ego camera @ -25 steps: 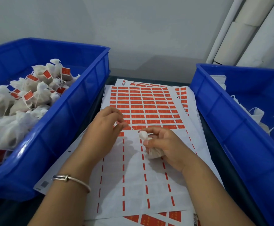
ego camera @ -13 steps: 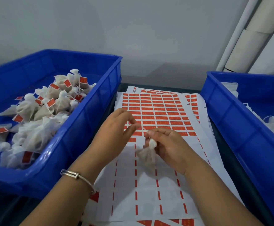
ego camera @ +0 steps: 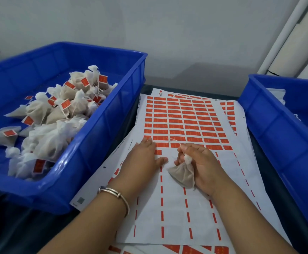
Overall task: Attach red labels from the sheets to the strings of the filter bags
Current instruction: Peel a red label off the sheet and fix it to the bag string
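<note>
A sheet of red labels (ego camera: 184,123) lies flat between two blue bins; its near half is peeled down to thin red strips. My right hand (ego camera: 202,164) grips the tied neck of a small filter bag (ego camera: 183,176), whose body hangs onto the sheet. The bag's pale string (ego camera: 175,142) pokes up from my fingers over the nearest label row. My left hand (ego camera: 143,158) rests flat on the sheet, fingertips at the edge of the lowest red labels.
The left blue bin (ego camera: 102,136) holds several filter bags with red labels on their strings. The right blue bin (ego camera: 277,125) holds white bags, mostly out of frame. More label sheets (ego camera: 230,110) lie under the top one. White pipes (ego camera: 292,33) rise at the far right.
My left hand has flattened onto the sheet at the label row. My right hand has turned so the bag hangs lower and its string sticks up. The view has shifted.
</note>
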Action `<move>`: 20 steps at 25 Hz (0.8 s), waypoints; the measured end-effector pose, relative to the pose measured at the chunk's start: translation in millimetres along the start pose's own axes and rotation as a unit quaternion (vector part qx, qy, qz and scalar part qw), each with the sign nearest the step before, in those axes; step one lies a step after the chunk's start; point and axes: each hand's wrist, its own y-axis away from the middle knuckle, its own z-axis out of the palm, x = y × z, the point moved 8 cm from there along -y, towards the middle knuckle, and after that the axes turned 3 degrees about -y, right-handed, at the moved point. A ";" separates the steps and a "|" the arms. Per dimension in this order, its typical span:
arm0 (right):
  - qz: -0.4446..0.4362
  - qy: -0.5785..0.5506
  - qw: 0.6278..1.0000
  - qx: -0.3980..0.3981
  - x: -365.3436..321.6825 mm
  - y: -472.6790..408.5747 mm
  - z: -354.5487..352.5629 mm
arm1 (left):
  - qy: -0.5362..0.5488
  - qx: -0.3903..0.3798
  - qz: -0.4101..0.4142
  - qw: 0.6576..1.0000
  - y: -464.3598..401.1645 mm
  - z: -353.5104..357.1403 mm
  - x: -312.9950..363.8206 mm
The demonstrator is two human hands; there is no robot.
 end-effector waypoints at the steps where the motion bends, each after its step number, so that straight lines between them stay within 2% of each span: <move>1: 0.000 0.000 1.000 0.001 0.4 0.1 0.1 | -0.011 -0.005 0.003 1.000 0.2 -0.2 1.5; 9: -0.015 0.028 0.999 0.005 -0.7 3.2 2.2 | -0.133 -0.059 -0.001 0.989 -1.3 -1.6 10.5; 15: -0.016 0.032 0.999 0.001 -1.8 1.5 2.7 | -0.060 0.026 -0.020 0.998 8.6 -14.7 5.6; 20: -0.013 0.022 1.000 0.003 0.6 0.1 0.3 | -0.043 0.053 -0.026 0.997 9.9 -15.1 3.0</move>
